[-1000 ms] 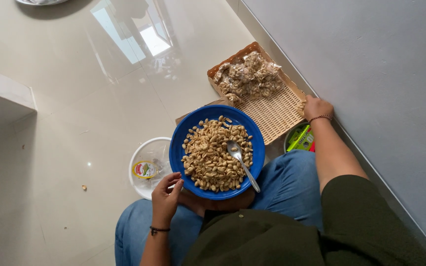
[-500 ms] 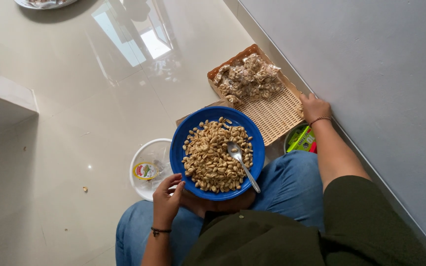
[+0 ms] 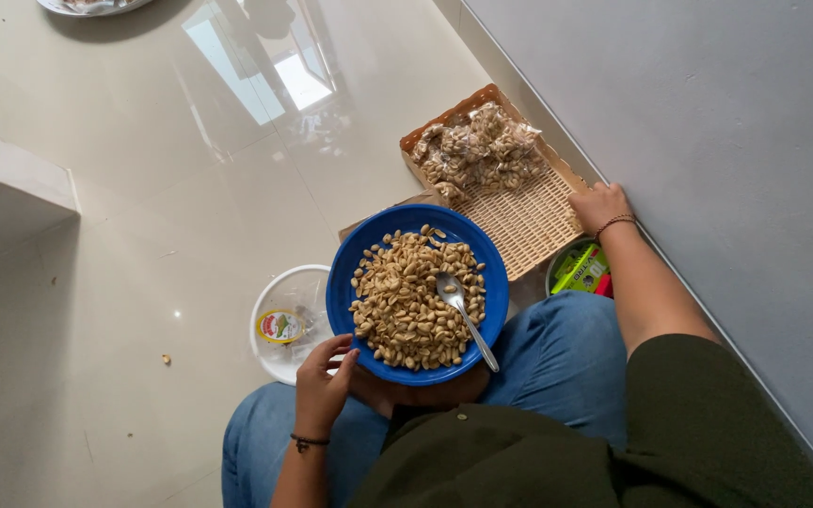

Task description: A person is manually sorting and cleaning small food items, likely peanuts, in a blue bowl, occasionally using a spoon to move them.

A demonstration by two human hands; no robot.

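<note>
A blue bowl [image 3: 350, 282] full of shelled peanuts [image 3: 406, 301] rests on my lap, with a metal spoon [image 3: 463, 315] lying in it. My left hand [image 3: 324, 384] grips the bowl's near left rim. Stretched out to the right, my right hand [image 3: 598, 207] rests on the near right corner of a woven tray [image 3: 534, 226]. Small clear bags of peanuts [image 3: 477, 150] are piled at the tray's far end.
A clear round container [image 3: 279, 320] with a small yellow-labelled item inside sits on the glossy floor left of the bowl. A tub with green and red packets [image 3: 583, 270] lies by my right knee. A grey wall [image 3: 708, 141] runs along the right. A plate edge [image 3: 87, 6] shows top left.
The view has shifted slightly. My right hand stays at the tray's corner, and my left hand keeps its hold on the bowl.
</note>
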